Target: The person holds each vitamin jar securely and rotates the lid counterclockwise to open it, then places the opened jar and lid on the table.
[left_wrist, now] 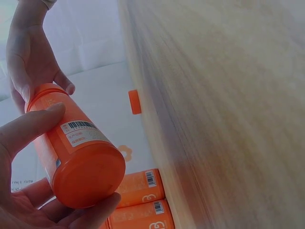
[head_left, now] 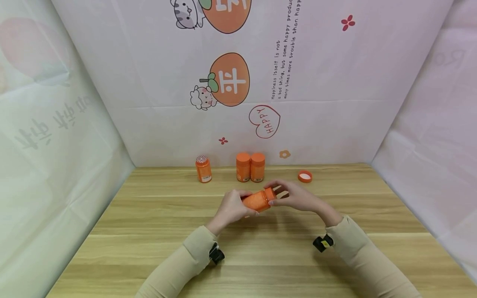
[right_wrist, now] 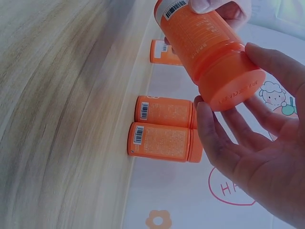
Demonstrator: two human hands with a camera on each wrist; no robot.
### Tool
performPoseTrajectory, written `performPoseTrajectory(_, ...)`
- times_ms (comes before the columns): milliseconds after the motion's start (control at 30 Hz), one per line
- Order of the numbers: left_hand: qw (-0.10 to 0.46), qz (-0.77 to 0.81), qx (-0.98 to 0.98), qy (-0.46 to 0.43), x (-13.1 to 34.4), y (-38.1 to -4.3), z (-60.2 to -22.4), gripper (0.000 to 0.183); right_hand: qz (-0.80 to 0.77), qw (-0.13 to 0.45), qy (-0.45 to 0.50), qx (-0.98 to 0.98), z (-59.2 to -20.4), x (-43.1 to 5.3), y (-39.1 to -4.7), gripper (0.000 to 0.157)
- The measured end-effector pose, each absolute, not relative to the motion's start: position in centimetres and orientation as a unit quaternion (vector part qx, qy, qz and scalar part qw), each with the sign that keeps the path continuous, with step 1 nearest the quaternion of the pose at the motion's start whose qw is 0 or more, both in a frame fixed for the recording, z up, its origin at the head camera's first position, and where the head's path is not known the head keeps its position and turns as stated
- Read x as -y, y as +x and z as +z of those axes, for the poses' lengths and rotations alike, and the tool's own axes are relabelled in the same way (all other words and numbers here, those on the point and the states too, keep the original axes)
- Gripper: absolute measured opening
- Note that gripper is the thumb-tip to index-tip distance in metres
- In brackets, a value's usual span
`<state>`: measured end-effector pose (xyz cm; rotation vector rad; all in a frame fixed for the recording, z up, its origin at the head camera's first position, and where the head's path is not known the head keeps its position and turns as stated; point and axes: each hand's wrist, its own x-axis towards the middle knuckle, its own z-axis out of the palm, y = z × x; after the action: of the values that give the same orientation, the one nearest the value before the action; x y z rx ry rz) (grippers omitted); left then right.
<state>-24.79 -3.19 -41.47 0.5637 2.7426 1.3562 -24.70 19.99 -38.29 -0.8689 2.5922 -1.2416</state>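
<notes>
An orange bottle (head_left: 256, 201) is held tilted above the table, its capped end toward the right. My left hand (head_left: 232, 208) grips its body, with the thumb along the label in the left wrist view. My right hand (head_left: 298, 196) has its thumb and fingers around the orange cap (right_wrist: 234, 86), which sits on the bottle's neck. Behind the hands, two capped orange bottles (head_left: 243, 167) stand side by side. Farther left stands another orange bottle (head_left: 203, 169), its top silvery and without an orange cap. A loose orange cap (head_left: 305, 176) lies at the back right, its pale inside facing up.
The wooden table (head_left: 156, 248) carries all of these. A white printed sheet (head_left: 167, 132) rises behind its back edge, and white sheets also enclose the left and right sides. A small black camera (head_left: 216, 253) is worn at the left wrist, another black camera (head_left: 323, 243) at the right.
</notes>
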Motion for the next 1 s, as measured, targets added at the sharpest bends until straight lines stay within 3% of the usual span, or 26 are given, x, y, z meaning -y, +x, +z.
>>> performPoseTrajectory(1000,0.008,0.432,-0.88,0.195,3.27,-24.78,-41.35,0.056,-0.472,0.045,-0.288,-0.832,-38.4,-20.3,-24.42,0.049)
